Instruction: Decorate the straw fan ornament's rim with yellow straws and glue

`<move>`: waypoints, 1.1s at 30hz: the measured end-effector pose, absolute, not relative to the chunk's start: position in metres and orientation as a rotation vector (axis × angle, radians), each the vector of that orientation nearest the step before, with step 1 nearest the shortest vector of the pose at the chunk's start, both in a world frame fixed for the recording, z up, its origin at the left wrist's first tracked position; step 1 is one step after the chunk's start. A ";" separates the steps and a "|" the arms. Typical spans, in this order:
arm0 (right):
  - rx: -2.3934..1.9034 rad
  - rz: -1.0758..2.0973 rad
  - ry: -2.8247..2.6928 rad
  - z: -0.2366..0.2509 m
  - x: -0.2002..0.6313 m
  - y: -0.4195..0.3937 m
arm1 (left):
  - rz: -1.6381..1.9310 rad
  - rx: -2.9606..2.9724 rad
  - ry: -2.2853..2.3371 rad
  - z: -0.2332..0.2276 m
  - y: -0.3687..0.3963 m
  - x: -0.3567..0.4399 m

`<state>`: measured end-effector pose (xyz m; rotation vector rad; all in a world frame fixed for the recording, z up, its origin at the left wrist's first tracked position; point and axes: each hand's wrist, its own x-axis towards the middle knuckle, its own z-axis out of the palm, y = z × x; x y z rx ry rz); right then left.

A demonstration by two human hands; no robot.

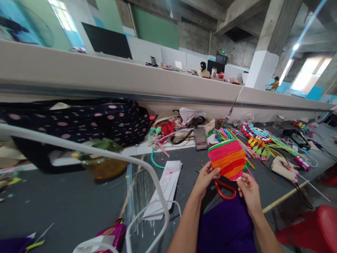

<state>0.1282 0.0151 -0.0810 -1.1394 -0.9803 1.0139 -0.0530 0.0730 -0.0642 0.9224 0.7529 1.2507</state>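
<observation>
A dark grey desk (65, 200) carries scattered craft scraps. Above it, the left hand (206, 179) and right hand (247, 189) pinch a red-orange-pink striped chenille-stem woven piece (228, 159), fingers closed on its lower edges, red-handled scissors (225, 189) just below.

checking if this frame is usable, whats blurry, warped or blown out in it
Head view: the striped woven piece and both hands, left and right, are fairly sharp; the white tube frame and polka-dot bag at left are smeared; the partition ledge bows from lens distortion; the right window is blown out.
</observation>
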 end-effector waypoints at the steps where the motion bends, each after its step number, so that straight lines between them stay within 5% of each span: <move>1: -1.139 1.018 -0.981 -0.081 0.128 0.015 | 1.247 0.926 0.746 -0.065 0.073 -0.053; 33: -1.129 1.036 -0.961 -0.084 0.125 0.012 | 1.223 0.947 0.709 -0.067 0.074 -0.054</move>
